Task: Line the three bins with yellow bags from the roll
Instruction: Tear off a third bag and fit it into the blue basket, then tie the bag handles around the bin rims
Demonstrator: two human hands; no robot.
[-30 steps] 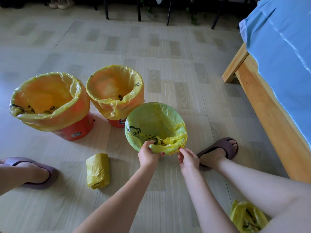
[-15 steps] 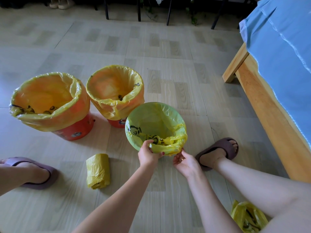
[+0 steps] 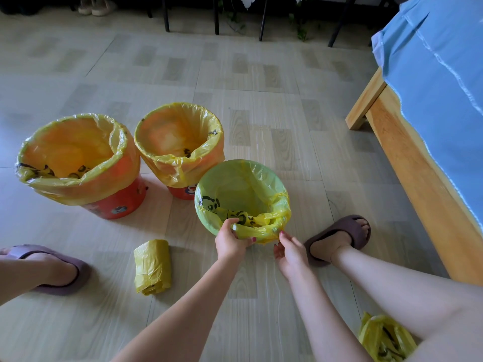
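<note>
Three bins stand on the floor, each with a yellow bag over its rim: a large orange bin (image 3: pixel 115 205) at the left, a second orange bin (image 3: pixel 183 192) behind the middle, and a green bin (image 3: pixel 209 226) nearest me. The green bin's yellow bag (image 3: pixel 261 231) is bunched along the near rim. My left hand (image 3: pixel 231 240) grips that bunched fold, thumb inside the rim. My right hand (image 3: pixel 290 250) is just below the rim's right side, fingertips touching the bag's hanging edge. The roll of yellow bags (image 3: pixel 152 266) lies on the floor to the left of my left arm.
My feet in purple slippers rest at the left (image 3: pixel 52 267) and right (image 3: pixel 342 235) of the bins. A wooden bed frame (image 3: pixel 407 163) with a blue sheet (image 3: pixel 444 82) runs along the right. A crumpled yellow bag (image 3: pixel 384 338) lies by my right leg. Chair legs stand at the far wall.
My right hand dropped from the rim, turned palm up under the bag's edge, and now pinches at that edge. My left hand kept its hold on the fold.
</note>
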